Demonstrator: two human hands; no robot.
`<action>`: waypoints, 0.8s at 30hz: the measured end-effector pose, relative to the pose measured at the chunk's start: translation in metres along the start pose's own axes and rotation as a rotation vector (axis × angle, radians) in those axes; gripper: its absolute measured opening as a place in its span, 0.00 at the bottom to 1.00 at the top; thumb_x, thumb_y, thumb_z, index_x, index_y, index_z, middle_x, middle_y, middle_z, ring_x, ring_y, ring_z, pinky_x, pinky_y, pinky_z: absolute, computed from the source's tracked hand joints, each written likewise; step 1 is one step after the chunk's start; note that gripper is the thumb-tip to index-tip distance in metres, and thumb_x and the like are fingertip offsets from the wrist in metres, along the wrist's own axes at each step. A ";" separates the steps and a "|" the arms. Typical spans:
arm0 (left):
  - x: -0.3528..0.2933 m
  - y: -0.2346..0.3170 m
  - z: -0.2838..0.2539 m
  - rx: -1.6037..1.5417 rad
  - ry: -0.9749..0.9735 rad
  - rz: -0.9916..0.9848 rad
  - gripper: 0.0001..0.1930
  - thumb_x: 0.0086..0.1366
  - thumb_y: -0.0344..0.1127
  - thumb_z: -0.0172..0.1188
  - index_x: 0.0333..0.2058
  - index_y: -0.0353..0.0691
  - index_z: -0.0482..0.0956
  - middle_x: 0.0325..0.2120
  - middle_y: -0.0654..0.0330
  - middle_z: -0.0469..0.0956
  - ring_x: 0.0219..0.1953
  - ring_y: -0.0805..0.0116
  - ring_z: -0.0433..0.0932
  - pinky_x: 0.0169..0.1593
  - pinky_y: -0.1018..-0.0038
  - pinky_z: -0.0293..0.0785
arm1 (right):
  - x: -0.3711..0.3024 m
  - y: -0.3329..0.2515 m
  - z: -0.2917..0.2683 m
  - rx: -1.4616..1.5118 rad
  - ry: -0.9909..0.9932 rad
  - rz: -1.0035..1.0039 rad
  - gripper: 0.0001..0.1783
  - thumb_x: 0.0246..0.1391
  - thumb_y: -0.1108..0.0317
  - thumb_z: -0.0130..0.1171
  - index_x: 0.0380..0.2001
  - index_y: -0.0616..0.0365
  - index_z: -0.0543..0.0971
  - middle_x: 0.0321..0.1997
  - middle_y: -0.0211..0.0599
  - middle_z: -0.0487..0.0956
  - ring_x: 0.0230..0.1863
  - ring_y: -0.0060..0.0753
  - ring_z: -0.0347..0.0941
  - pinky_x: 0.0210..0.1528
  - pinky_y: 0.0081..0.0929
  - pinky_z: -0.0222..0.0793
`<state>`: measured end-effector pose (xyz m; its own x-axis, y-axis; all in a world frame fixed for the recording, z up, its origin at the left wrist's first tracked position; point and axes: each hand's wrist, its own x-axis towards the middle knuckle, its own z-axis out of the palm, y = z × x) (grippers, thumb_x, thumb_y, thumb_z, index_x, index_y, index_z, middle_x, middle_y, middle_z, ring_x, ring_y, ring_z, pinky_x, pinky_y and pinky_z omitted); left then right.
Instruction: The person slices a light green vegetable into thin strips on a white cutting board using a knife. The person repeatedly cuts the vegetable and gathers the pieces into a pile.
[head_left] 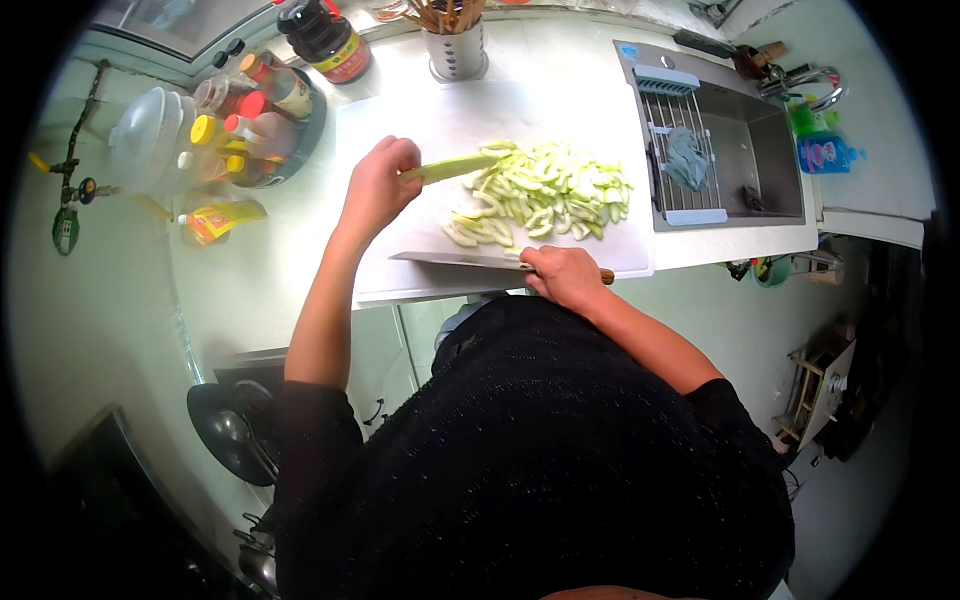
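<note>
My left hand [382, 180] is closed on one end of a long pale green vegetable piece [450, 168], whose kind I cannot make out for sure. Its far end points right and reaches the heap of sliced pale green vegetable [560, 185] on the white cutting board [400, 115]. At the board's near edge, my right hand [565, 277] grips a kitchen knife [455, 261] by its brown handle. The broad blade extends left, close to the nearest slices and apart from the piece in my left hand.
Bottles and jars fill a round tray [310, 130] at the left; a yellow bottle [222, 220] lies nearby. Behind the board stand a dark sauce bottle [325, 45] and a metal utensil holder [455, 52]. At right is a sink [740, 150] with a rack and blue cloth [686, 158].
</note>
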<state>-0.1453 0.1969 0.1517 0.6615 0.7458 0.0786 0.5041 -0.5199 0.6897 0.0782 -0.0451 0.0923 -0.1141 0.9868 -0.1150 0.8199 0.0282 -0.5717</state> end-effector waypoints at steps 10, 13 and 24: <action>-0.086 -0.031 -0.009 -0.819 0.354 -0.654 0.07 0.61 0.26 0.65 0.36 0.35 0.75 0.35 0.60 0.78 0.35 0.72 0.80 0.36 0.75 0.82 | 0.001 0.018 -0.024 0.012 0.052 0.289 0.09 0.57 0.60 0.62 0.39 0.50 0.81 0.31 0.44 0.83 0.34 0.53 0.80 0.37 0.46 0.75; -0.122 -0.046 0.017 -0.990 0.420 -0.734 0.08 0.62 0.25 0.65 0.37 0.38 0.74 0.34 0.62 0.77 0.34 0.72 0.81 0.37 0.72 0.85 | 0.001 0.015 -0.025 0.049 0.091 0.348 0.10 0.60 0.60 0.60 0.39 0.52 0.81 0.30 0.47 0.82 0.35 0.56 0.79 0.38 0.48 0.74; -0.162 -0.033 0.129 -0.078 0.288 -0.667 0.14 0.60 0.35 0.71 0.40 0.36 0.78 0.34 0.57 0.79 0.37 0.58 0.80 0.43 0.64 0.78 | 0.006 0.003 -0.014 0.035 0.066 0.345 0.09 0.62 0.63 0.59 0.43 0.53 0.79 0.28 0.52 0.80 0.33 0.59 0.77 0.36 0.47 0.72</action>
<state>-0.1974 0.0398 0.0233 0.0501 0.9790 -0.1977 0.7010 0.1065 0.7052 0.0875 -0.0368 0.1013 0.2040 0.9454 -0.2540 0.7837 -0.3133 -0.5364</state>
